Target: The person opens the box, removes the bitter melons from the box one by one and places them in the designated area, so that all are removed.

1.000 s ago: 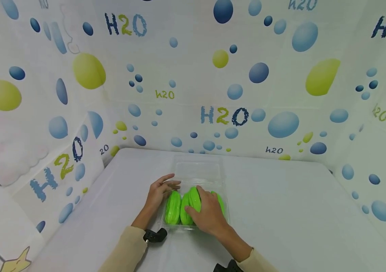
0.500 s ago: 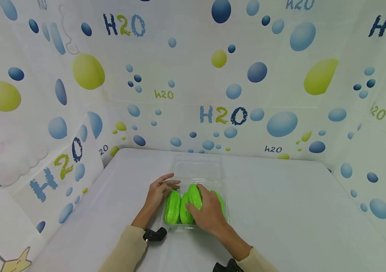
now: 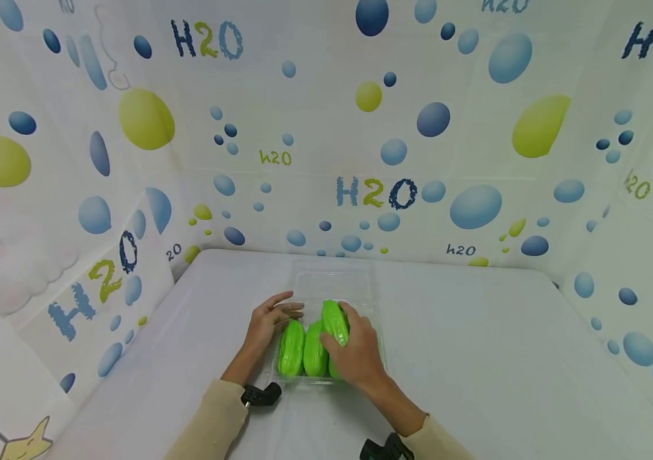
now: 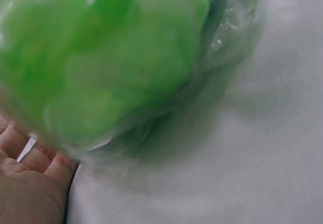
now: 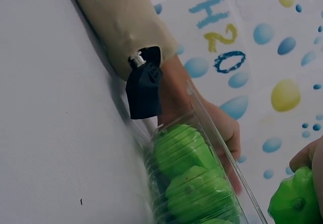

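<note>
In the head view, my right hand (image 3: 358, 351) grips a bright green, ribbed, cucumber-shaped vegetable (image 3: 335, 319) between thumb and fingers, raised over the others. The right wrist view shows this green vegetable (image 5: 295, 196) end-on, above the box rim. Under it lies a clear plastic clamshell box (image 3: 317, 381), its hinged lid (image 3: 335, 284) laid back. Inside are matching vegetables, one at the left (image 3: 292, 348) and another beside it (image 3: 315, 351); more green shows partly behind the right hand. My left hand (image 3: 266, 322) rests at the box's left side, fingers loosely extended along the rim.
A white cloth-covered table (image 3: 464, 358) reaches out on both sides of the box. Behind stands a white curtain (image 3: 303, 115) printed with blue and yellow-green dots and H2O lettering. Black wrist cameras (image 3: 262, 395) sit on both wrists, over beige sleeves.
My right hand has lifted its green vegetable up and slightly right, from among the others to above them. My left hand keeps its place beside the box.
</note>
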The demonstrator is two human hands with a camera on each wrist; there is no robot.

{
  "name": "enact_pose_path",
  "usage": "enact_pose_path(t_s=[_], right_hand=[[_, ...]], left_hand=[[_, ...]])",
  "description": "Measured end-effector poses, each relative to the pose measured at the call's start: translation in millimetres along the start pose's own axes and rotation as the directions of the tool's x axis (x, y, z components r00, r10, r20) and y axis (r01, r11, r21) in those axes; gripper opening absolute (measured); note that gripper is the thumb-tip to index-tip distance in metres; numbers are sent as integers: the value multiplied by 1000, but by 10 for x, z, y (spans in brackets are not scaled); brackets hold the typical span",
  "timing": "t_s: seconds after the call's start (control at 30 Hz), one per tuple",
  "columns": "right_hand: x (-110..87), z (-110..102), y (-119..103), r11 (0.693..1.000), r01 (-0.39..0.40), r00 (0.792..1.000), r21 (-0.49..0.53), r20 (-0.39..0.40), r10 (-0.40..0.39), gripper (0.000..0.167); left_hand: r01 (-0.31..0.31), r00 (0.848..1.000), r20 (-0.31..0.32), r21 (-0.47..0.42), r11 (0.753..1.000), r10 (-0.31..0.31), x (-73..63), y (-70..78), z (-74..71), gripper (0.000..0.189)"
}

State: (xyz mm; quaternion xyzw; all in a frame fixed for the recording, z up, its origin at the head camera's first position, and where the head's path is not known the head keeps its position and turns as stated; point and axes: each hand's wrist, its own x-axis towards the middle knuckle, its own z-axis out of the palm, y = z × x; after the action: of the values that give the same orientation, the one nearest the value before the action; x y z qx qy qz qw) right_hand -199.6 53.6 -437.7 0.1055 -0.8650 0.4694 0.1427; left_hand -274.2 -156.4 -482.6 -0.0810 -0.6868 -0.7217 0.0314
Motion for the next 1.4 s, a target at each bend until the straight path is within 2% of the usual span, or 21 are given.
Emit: enact_pose_path(t_s=[0.2,0.47,0.87,1.4], right_hand=[[6,-13,6,999,15,1000,31,-19,-15,61],[31,-48,58,998,56,993,27,-103,-53,61],[93,-119,141,999,34,991,7,-130,-33,63],[179,-244,233,999,-46,988,21,-149,49,63]], left_hand=[[18,1000,-4,-5,1000,-18,-17,8,-8,48],[26,1000,3,-6,1000,-26,-10,-10,-15,48],[25,1000,3,-13,1000,-24,8,6,10,48],[16,1000,22,-24,1000,-15,0,13,-13,49]])
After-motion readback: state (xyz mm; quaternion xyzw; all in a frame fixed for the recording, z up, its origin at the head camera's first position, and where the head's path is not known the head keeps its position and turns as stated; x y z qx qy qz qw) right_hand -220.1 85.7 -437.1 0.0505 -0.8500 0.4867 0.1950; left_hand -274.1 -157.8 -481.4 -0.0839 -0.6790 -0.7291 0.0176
